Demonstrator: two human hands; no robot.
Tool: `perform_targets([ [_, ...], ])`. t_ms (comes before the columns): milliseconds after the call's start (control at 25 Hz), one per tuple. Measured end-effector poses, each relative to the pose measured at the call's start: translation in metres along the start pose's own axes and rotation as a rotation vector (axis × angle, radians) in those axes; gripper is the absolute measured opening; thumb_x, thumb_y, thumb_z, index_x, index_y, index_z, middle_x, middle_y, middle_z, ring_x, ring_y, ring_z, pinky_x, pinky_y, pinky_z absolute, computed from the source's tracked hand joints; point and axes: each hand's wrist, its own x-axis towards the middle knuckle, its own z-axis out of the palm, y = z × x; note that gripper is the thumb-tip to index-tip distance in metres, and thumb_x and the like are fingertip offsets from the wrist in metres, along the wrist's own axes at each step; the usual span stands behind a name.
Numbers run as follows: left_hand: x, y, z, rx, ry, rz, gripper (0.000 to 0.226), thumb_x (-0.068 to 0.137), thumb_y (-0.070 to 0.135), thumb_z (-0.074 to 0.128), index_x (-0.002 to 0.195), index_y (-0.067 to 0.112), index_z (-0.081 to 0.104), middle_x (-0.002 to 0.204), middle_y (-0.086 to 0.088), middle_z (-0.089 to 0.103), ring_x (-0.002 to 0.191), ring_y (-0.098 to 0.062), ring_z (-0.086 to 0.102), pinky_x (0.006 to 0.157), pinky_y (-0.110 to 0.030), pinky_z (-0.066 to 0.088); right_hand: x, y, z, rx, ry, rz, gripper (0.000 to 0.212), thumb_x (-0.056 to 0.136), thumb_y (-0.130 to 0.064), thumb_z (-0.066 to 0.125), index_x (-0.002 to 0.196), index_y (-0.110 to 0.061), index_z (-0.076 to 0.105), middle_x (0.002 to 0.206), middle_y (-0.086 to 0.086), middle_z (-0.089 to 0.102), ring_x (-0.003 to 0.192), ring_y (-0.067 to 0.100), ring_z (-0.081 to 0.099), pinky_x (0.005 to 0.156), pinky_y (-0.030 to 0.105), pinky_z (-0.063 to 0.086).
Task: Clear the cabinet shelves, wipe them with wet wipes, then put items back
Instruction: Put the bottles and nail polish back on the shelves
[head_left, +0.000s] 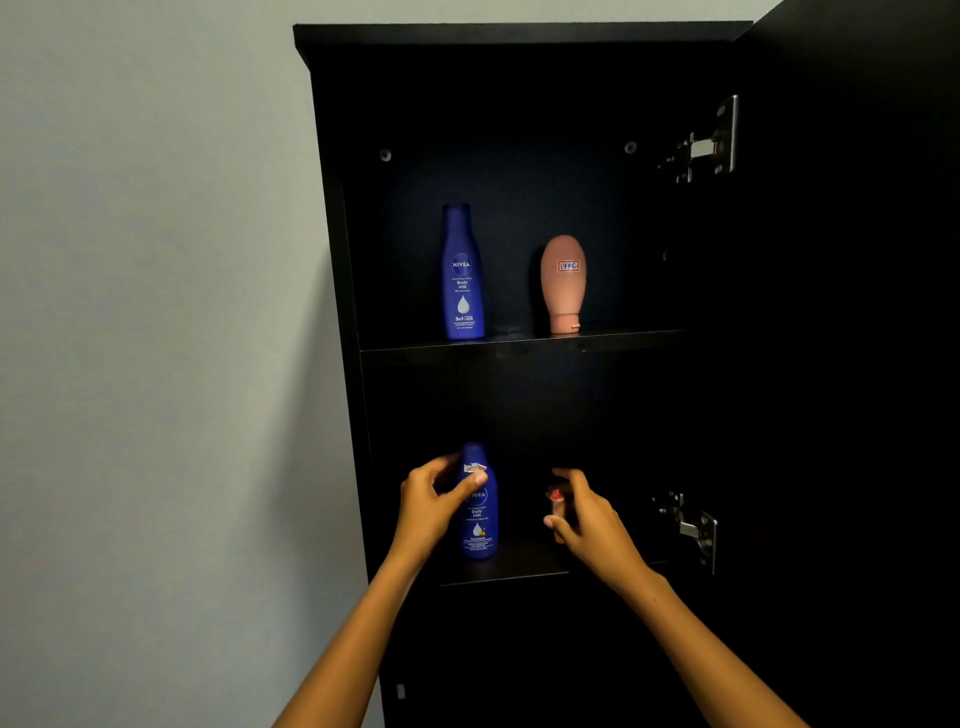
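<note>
Reaching into the lower shelf (498, 569) with both hands
Left hand (431, 501) grips the blue bottle (480, 519); right hand (582, 512) pinches a small red-capped item (557, 498), easily dropped in the dark.

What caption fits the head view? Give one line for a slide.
Both hands reach the lower shelf: left hand holds a blue bottle, right hand reaches a small orange item.

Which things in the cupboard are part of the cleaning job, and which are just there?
Part of the job:
Upper Nivea bottle
Pink tube
Lower Nivea bottle, left hand around it
Small red-topped item by right hand
Shelves

Just there:
Door hinges
Wall
</note>
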Motion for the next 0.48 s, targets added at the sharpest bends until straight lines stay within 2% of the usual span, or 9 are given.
perform_targets([
  [120, -0.003, -0.022, 0.001, -0.064, -0.021, -0.071, 0.051, 0.069, 0.005, 0.076, 0.116, 0.003, 0.056, 0.11, -0.011, 0.064, 0.1, -0.021, 0.063, 0.071, -0.013, 0.054, -0.001, 0.01, 0.007, 0.163, 0.058, 0.067, 0.055, 0.079, -0.022, 0.073, 0.126, -0.021, 0.043, 0.102, -0.008, 0.06, 0.095, 0.007, 0.061, 0.077, 0.024, 0.056],
  [200, -0.006, -0.036, 0.0, -0.062, -0.057, -0.113, 0.052, 0.065, 0.004, 0.078, 0.112, 0.008, 0.057, 0.11, -0.011, 0.065, 0.103, -0.024, 0.062, 0.077, -0.019, 0.055, 0.0, 0.014, 0.008, 0.232, 0.078, 0.084, 0.046, 0.075, -0.019, 0.077, 0.114, -0.02, 0.053, 0.094, -0.008, 0.062, 0.087, 0.002, 0.062, 0.066, 0.012, 0.053],
  [320, -0.009, -0.048, 0.0, 0.002, -0.13, -0.157, 0.061, 0.06, 0.015, 0.082, 0.115, 0.012, 0.056, 0.115, -0.008, 0.064, 0.108, -0.022, 0.06, 0.094, -0.038, 0.05, 0.001, 0.022, 0.008, 0.263, 0.05, 0.104, 0.038, 0.066, -0.017, 0.084, 0.095, -0.024, 0.06, 0.088, -0.009, 0.067, 0.084, 0.003, 0.064, 0.065, 0.008, 0.05],
  [480, -0.008, -0.052, -0.003, 0.025, -0.169, -0.186, 0.073, 0.054, 0.027, 0.082, 0.12, 0.011, 0.054, 0.119, -0.007, 0.063, 0.111, -0.022, 0.059, 0.098, -0.043, 0.048, 0.003, 0.023, 0.01, 0.254, 0.011, 0.14, 0.038, 0.063, -0.014, 0.085, 0.091, -0.023, 0.061, 0.083, -0.01, 0.067, 0.08, 0.0, 0.064, 0.064, 0.006, 0.05],
])
